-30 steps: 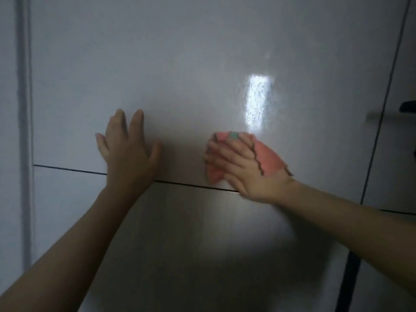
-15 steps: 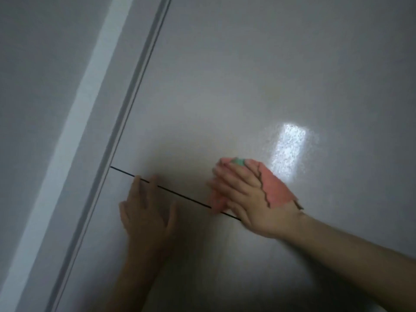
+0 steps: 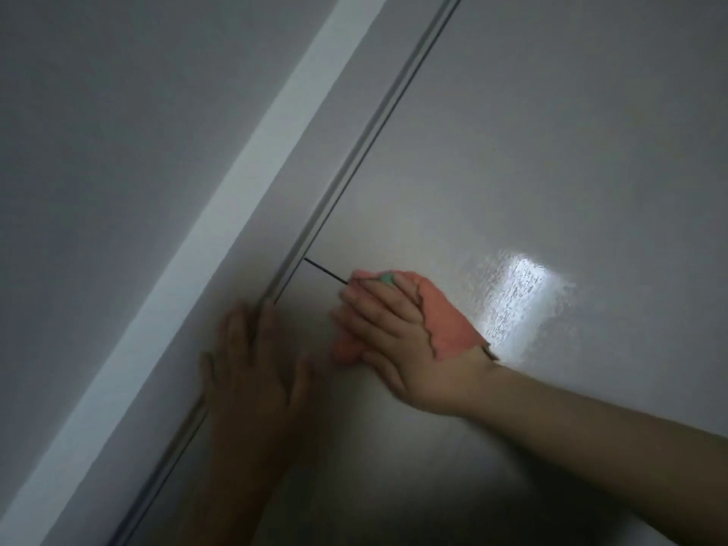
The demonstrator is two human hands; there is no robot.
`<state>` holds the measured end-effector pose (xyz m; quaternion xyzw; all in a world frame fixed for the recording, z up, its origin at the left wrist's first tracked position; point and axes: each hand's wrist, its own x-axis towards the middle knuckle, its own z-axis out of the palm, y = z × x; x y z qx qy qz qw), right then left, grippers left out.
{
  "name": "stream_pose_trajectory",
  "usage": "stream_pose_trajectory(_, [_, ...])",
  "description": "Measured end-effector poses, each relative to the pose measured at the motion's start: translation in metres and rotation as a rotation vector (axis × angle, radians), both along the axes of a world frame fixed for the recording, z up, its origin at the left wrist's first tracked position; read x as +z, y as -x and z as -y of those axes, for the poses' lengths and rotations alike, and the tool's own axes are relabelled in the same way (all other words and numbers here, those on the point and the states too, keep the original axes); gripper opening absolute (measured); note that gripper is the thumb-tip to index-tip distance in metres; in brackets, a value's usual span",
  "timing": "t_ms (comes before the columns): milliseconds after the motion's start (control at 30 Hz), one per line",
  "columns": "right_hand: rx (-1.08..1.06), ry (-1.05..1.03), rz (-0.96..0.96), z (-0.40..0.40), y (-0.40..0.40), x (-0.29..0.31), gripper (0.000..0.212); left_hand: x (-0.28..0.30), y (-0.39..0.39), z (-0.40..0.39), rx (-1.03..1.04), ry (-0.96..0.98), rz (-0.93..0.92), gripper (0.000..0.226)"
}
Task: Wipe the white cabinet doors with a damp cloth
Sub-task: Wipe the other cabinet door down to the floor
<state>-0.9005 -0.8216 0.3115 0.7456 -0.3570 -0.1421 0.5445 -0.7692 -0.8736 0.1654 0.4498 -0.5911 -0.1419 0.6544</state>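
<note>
Plainly mid-job: a pink cloth [image 3: 449, 329] with a small green patch lies flat against a white cabinet door [image 3: 551, 151], close to the door's left edge and over the thin dark seam [image 3: 325, 273] that divides the upper panel from the lower. The right hand [image 3: 390, 333] presses it there, fingers straight and laid close together across the fabric, pointing towards the edge; a ragged margin of cloth shows along the back of the hand towards the wrist. Just beside it the left hand [image 3: 252, 368] is spread flat, fingers apart, its fingertips reaching the grey edge strip [image 3: 354, 167] that runs the height of the door. Beyond the strip, a paler band of wall [image 3: 252, 159] slopes away. To the right of the cloth a bright patch of reflected light [image 3: 520, 293] shows a mottled sheen that may be moisture.

Several slips look possible from here. Because the cloth is only pressed and not gripped, a quick stroke could leave it bunched or let it slide out from under the palm. At the seam or the strip its loose margin might snag. Should the door be unlatched, the braced left hand could shift it. Dim light may also let streaks go unnoticed.
</note>
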Motion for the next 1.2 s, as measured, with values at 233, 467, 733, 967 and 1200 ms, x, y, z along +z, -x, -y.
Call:
stream_pose_trajectory(233, [0.088, 0.318, 0.423, 0.046, -0.031, 0.009, 0.06, -0.025, -0.002, 0.007, -0.02, 0.033, -0.16, 0.079])
stream_pose_trajectory(467, [0.262, 0.007, 0.424, 0.043, -0.026, -0.017, 0.039, -0.032, -0.009, 0.012, -0.045, 0.034, -0.21, 0.087])
stream_pose_trajectory(733, [0.398, 0.435, 1.107, 0.094, -0.099, 0.065, 0.047, -0.02, -0.013, 0.023, 0.099, 0.106, -0.168, 0.096])
stream_pose_trajectory(967, [0.333, 0.378, 0.863, 0.132, -0.111, 0.071, 0.051, -0.015, -0.015, 0.016, 0.031, 0.053, -0.109, 0.072])
stream_pose_trajectory(1200, [0.443, 0.016, 0.354, 0.108, -0.072, -0.055, 0.041, -0.036, -0.026, 0.026, -0.06, 0.048, -0.109, 0.066])
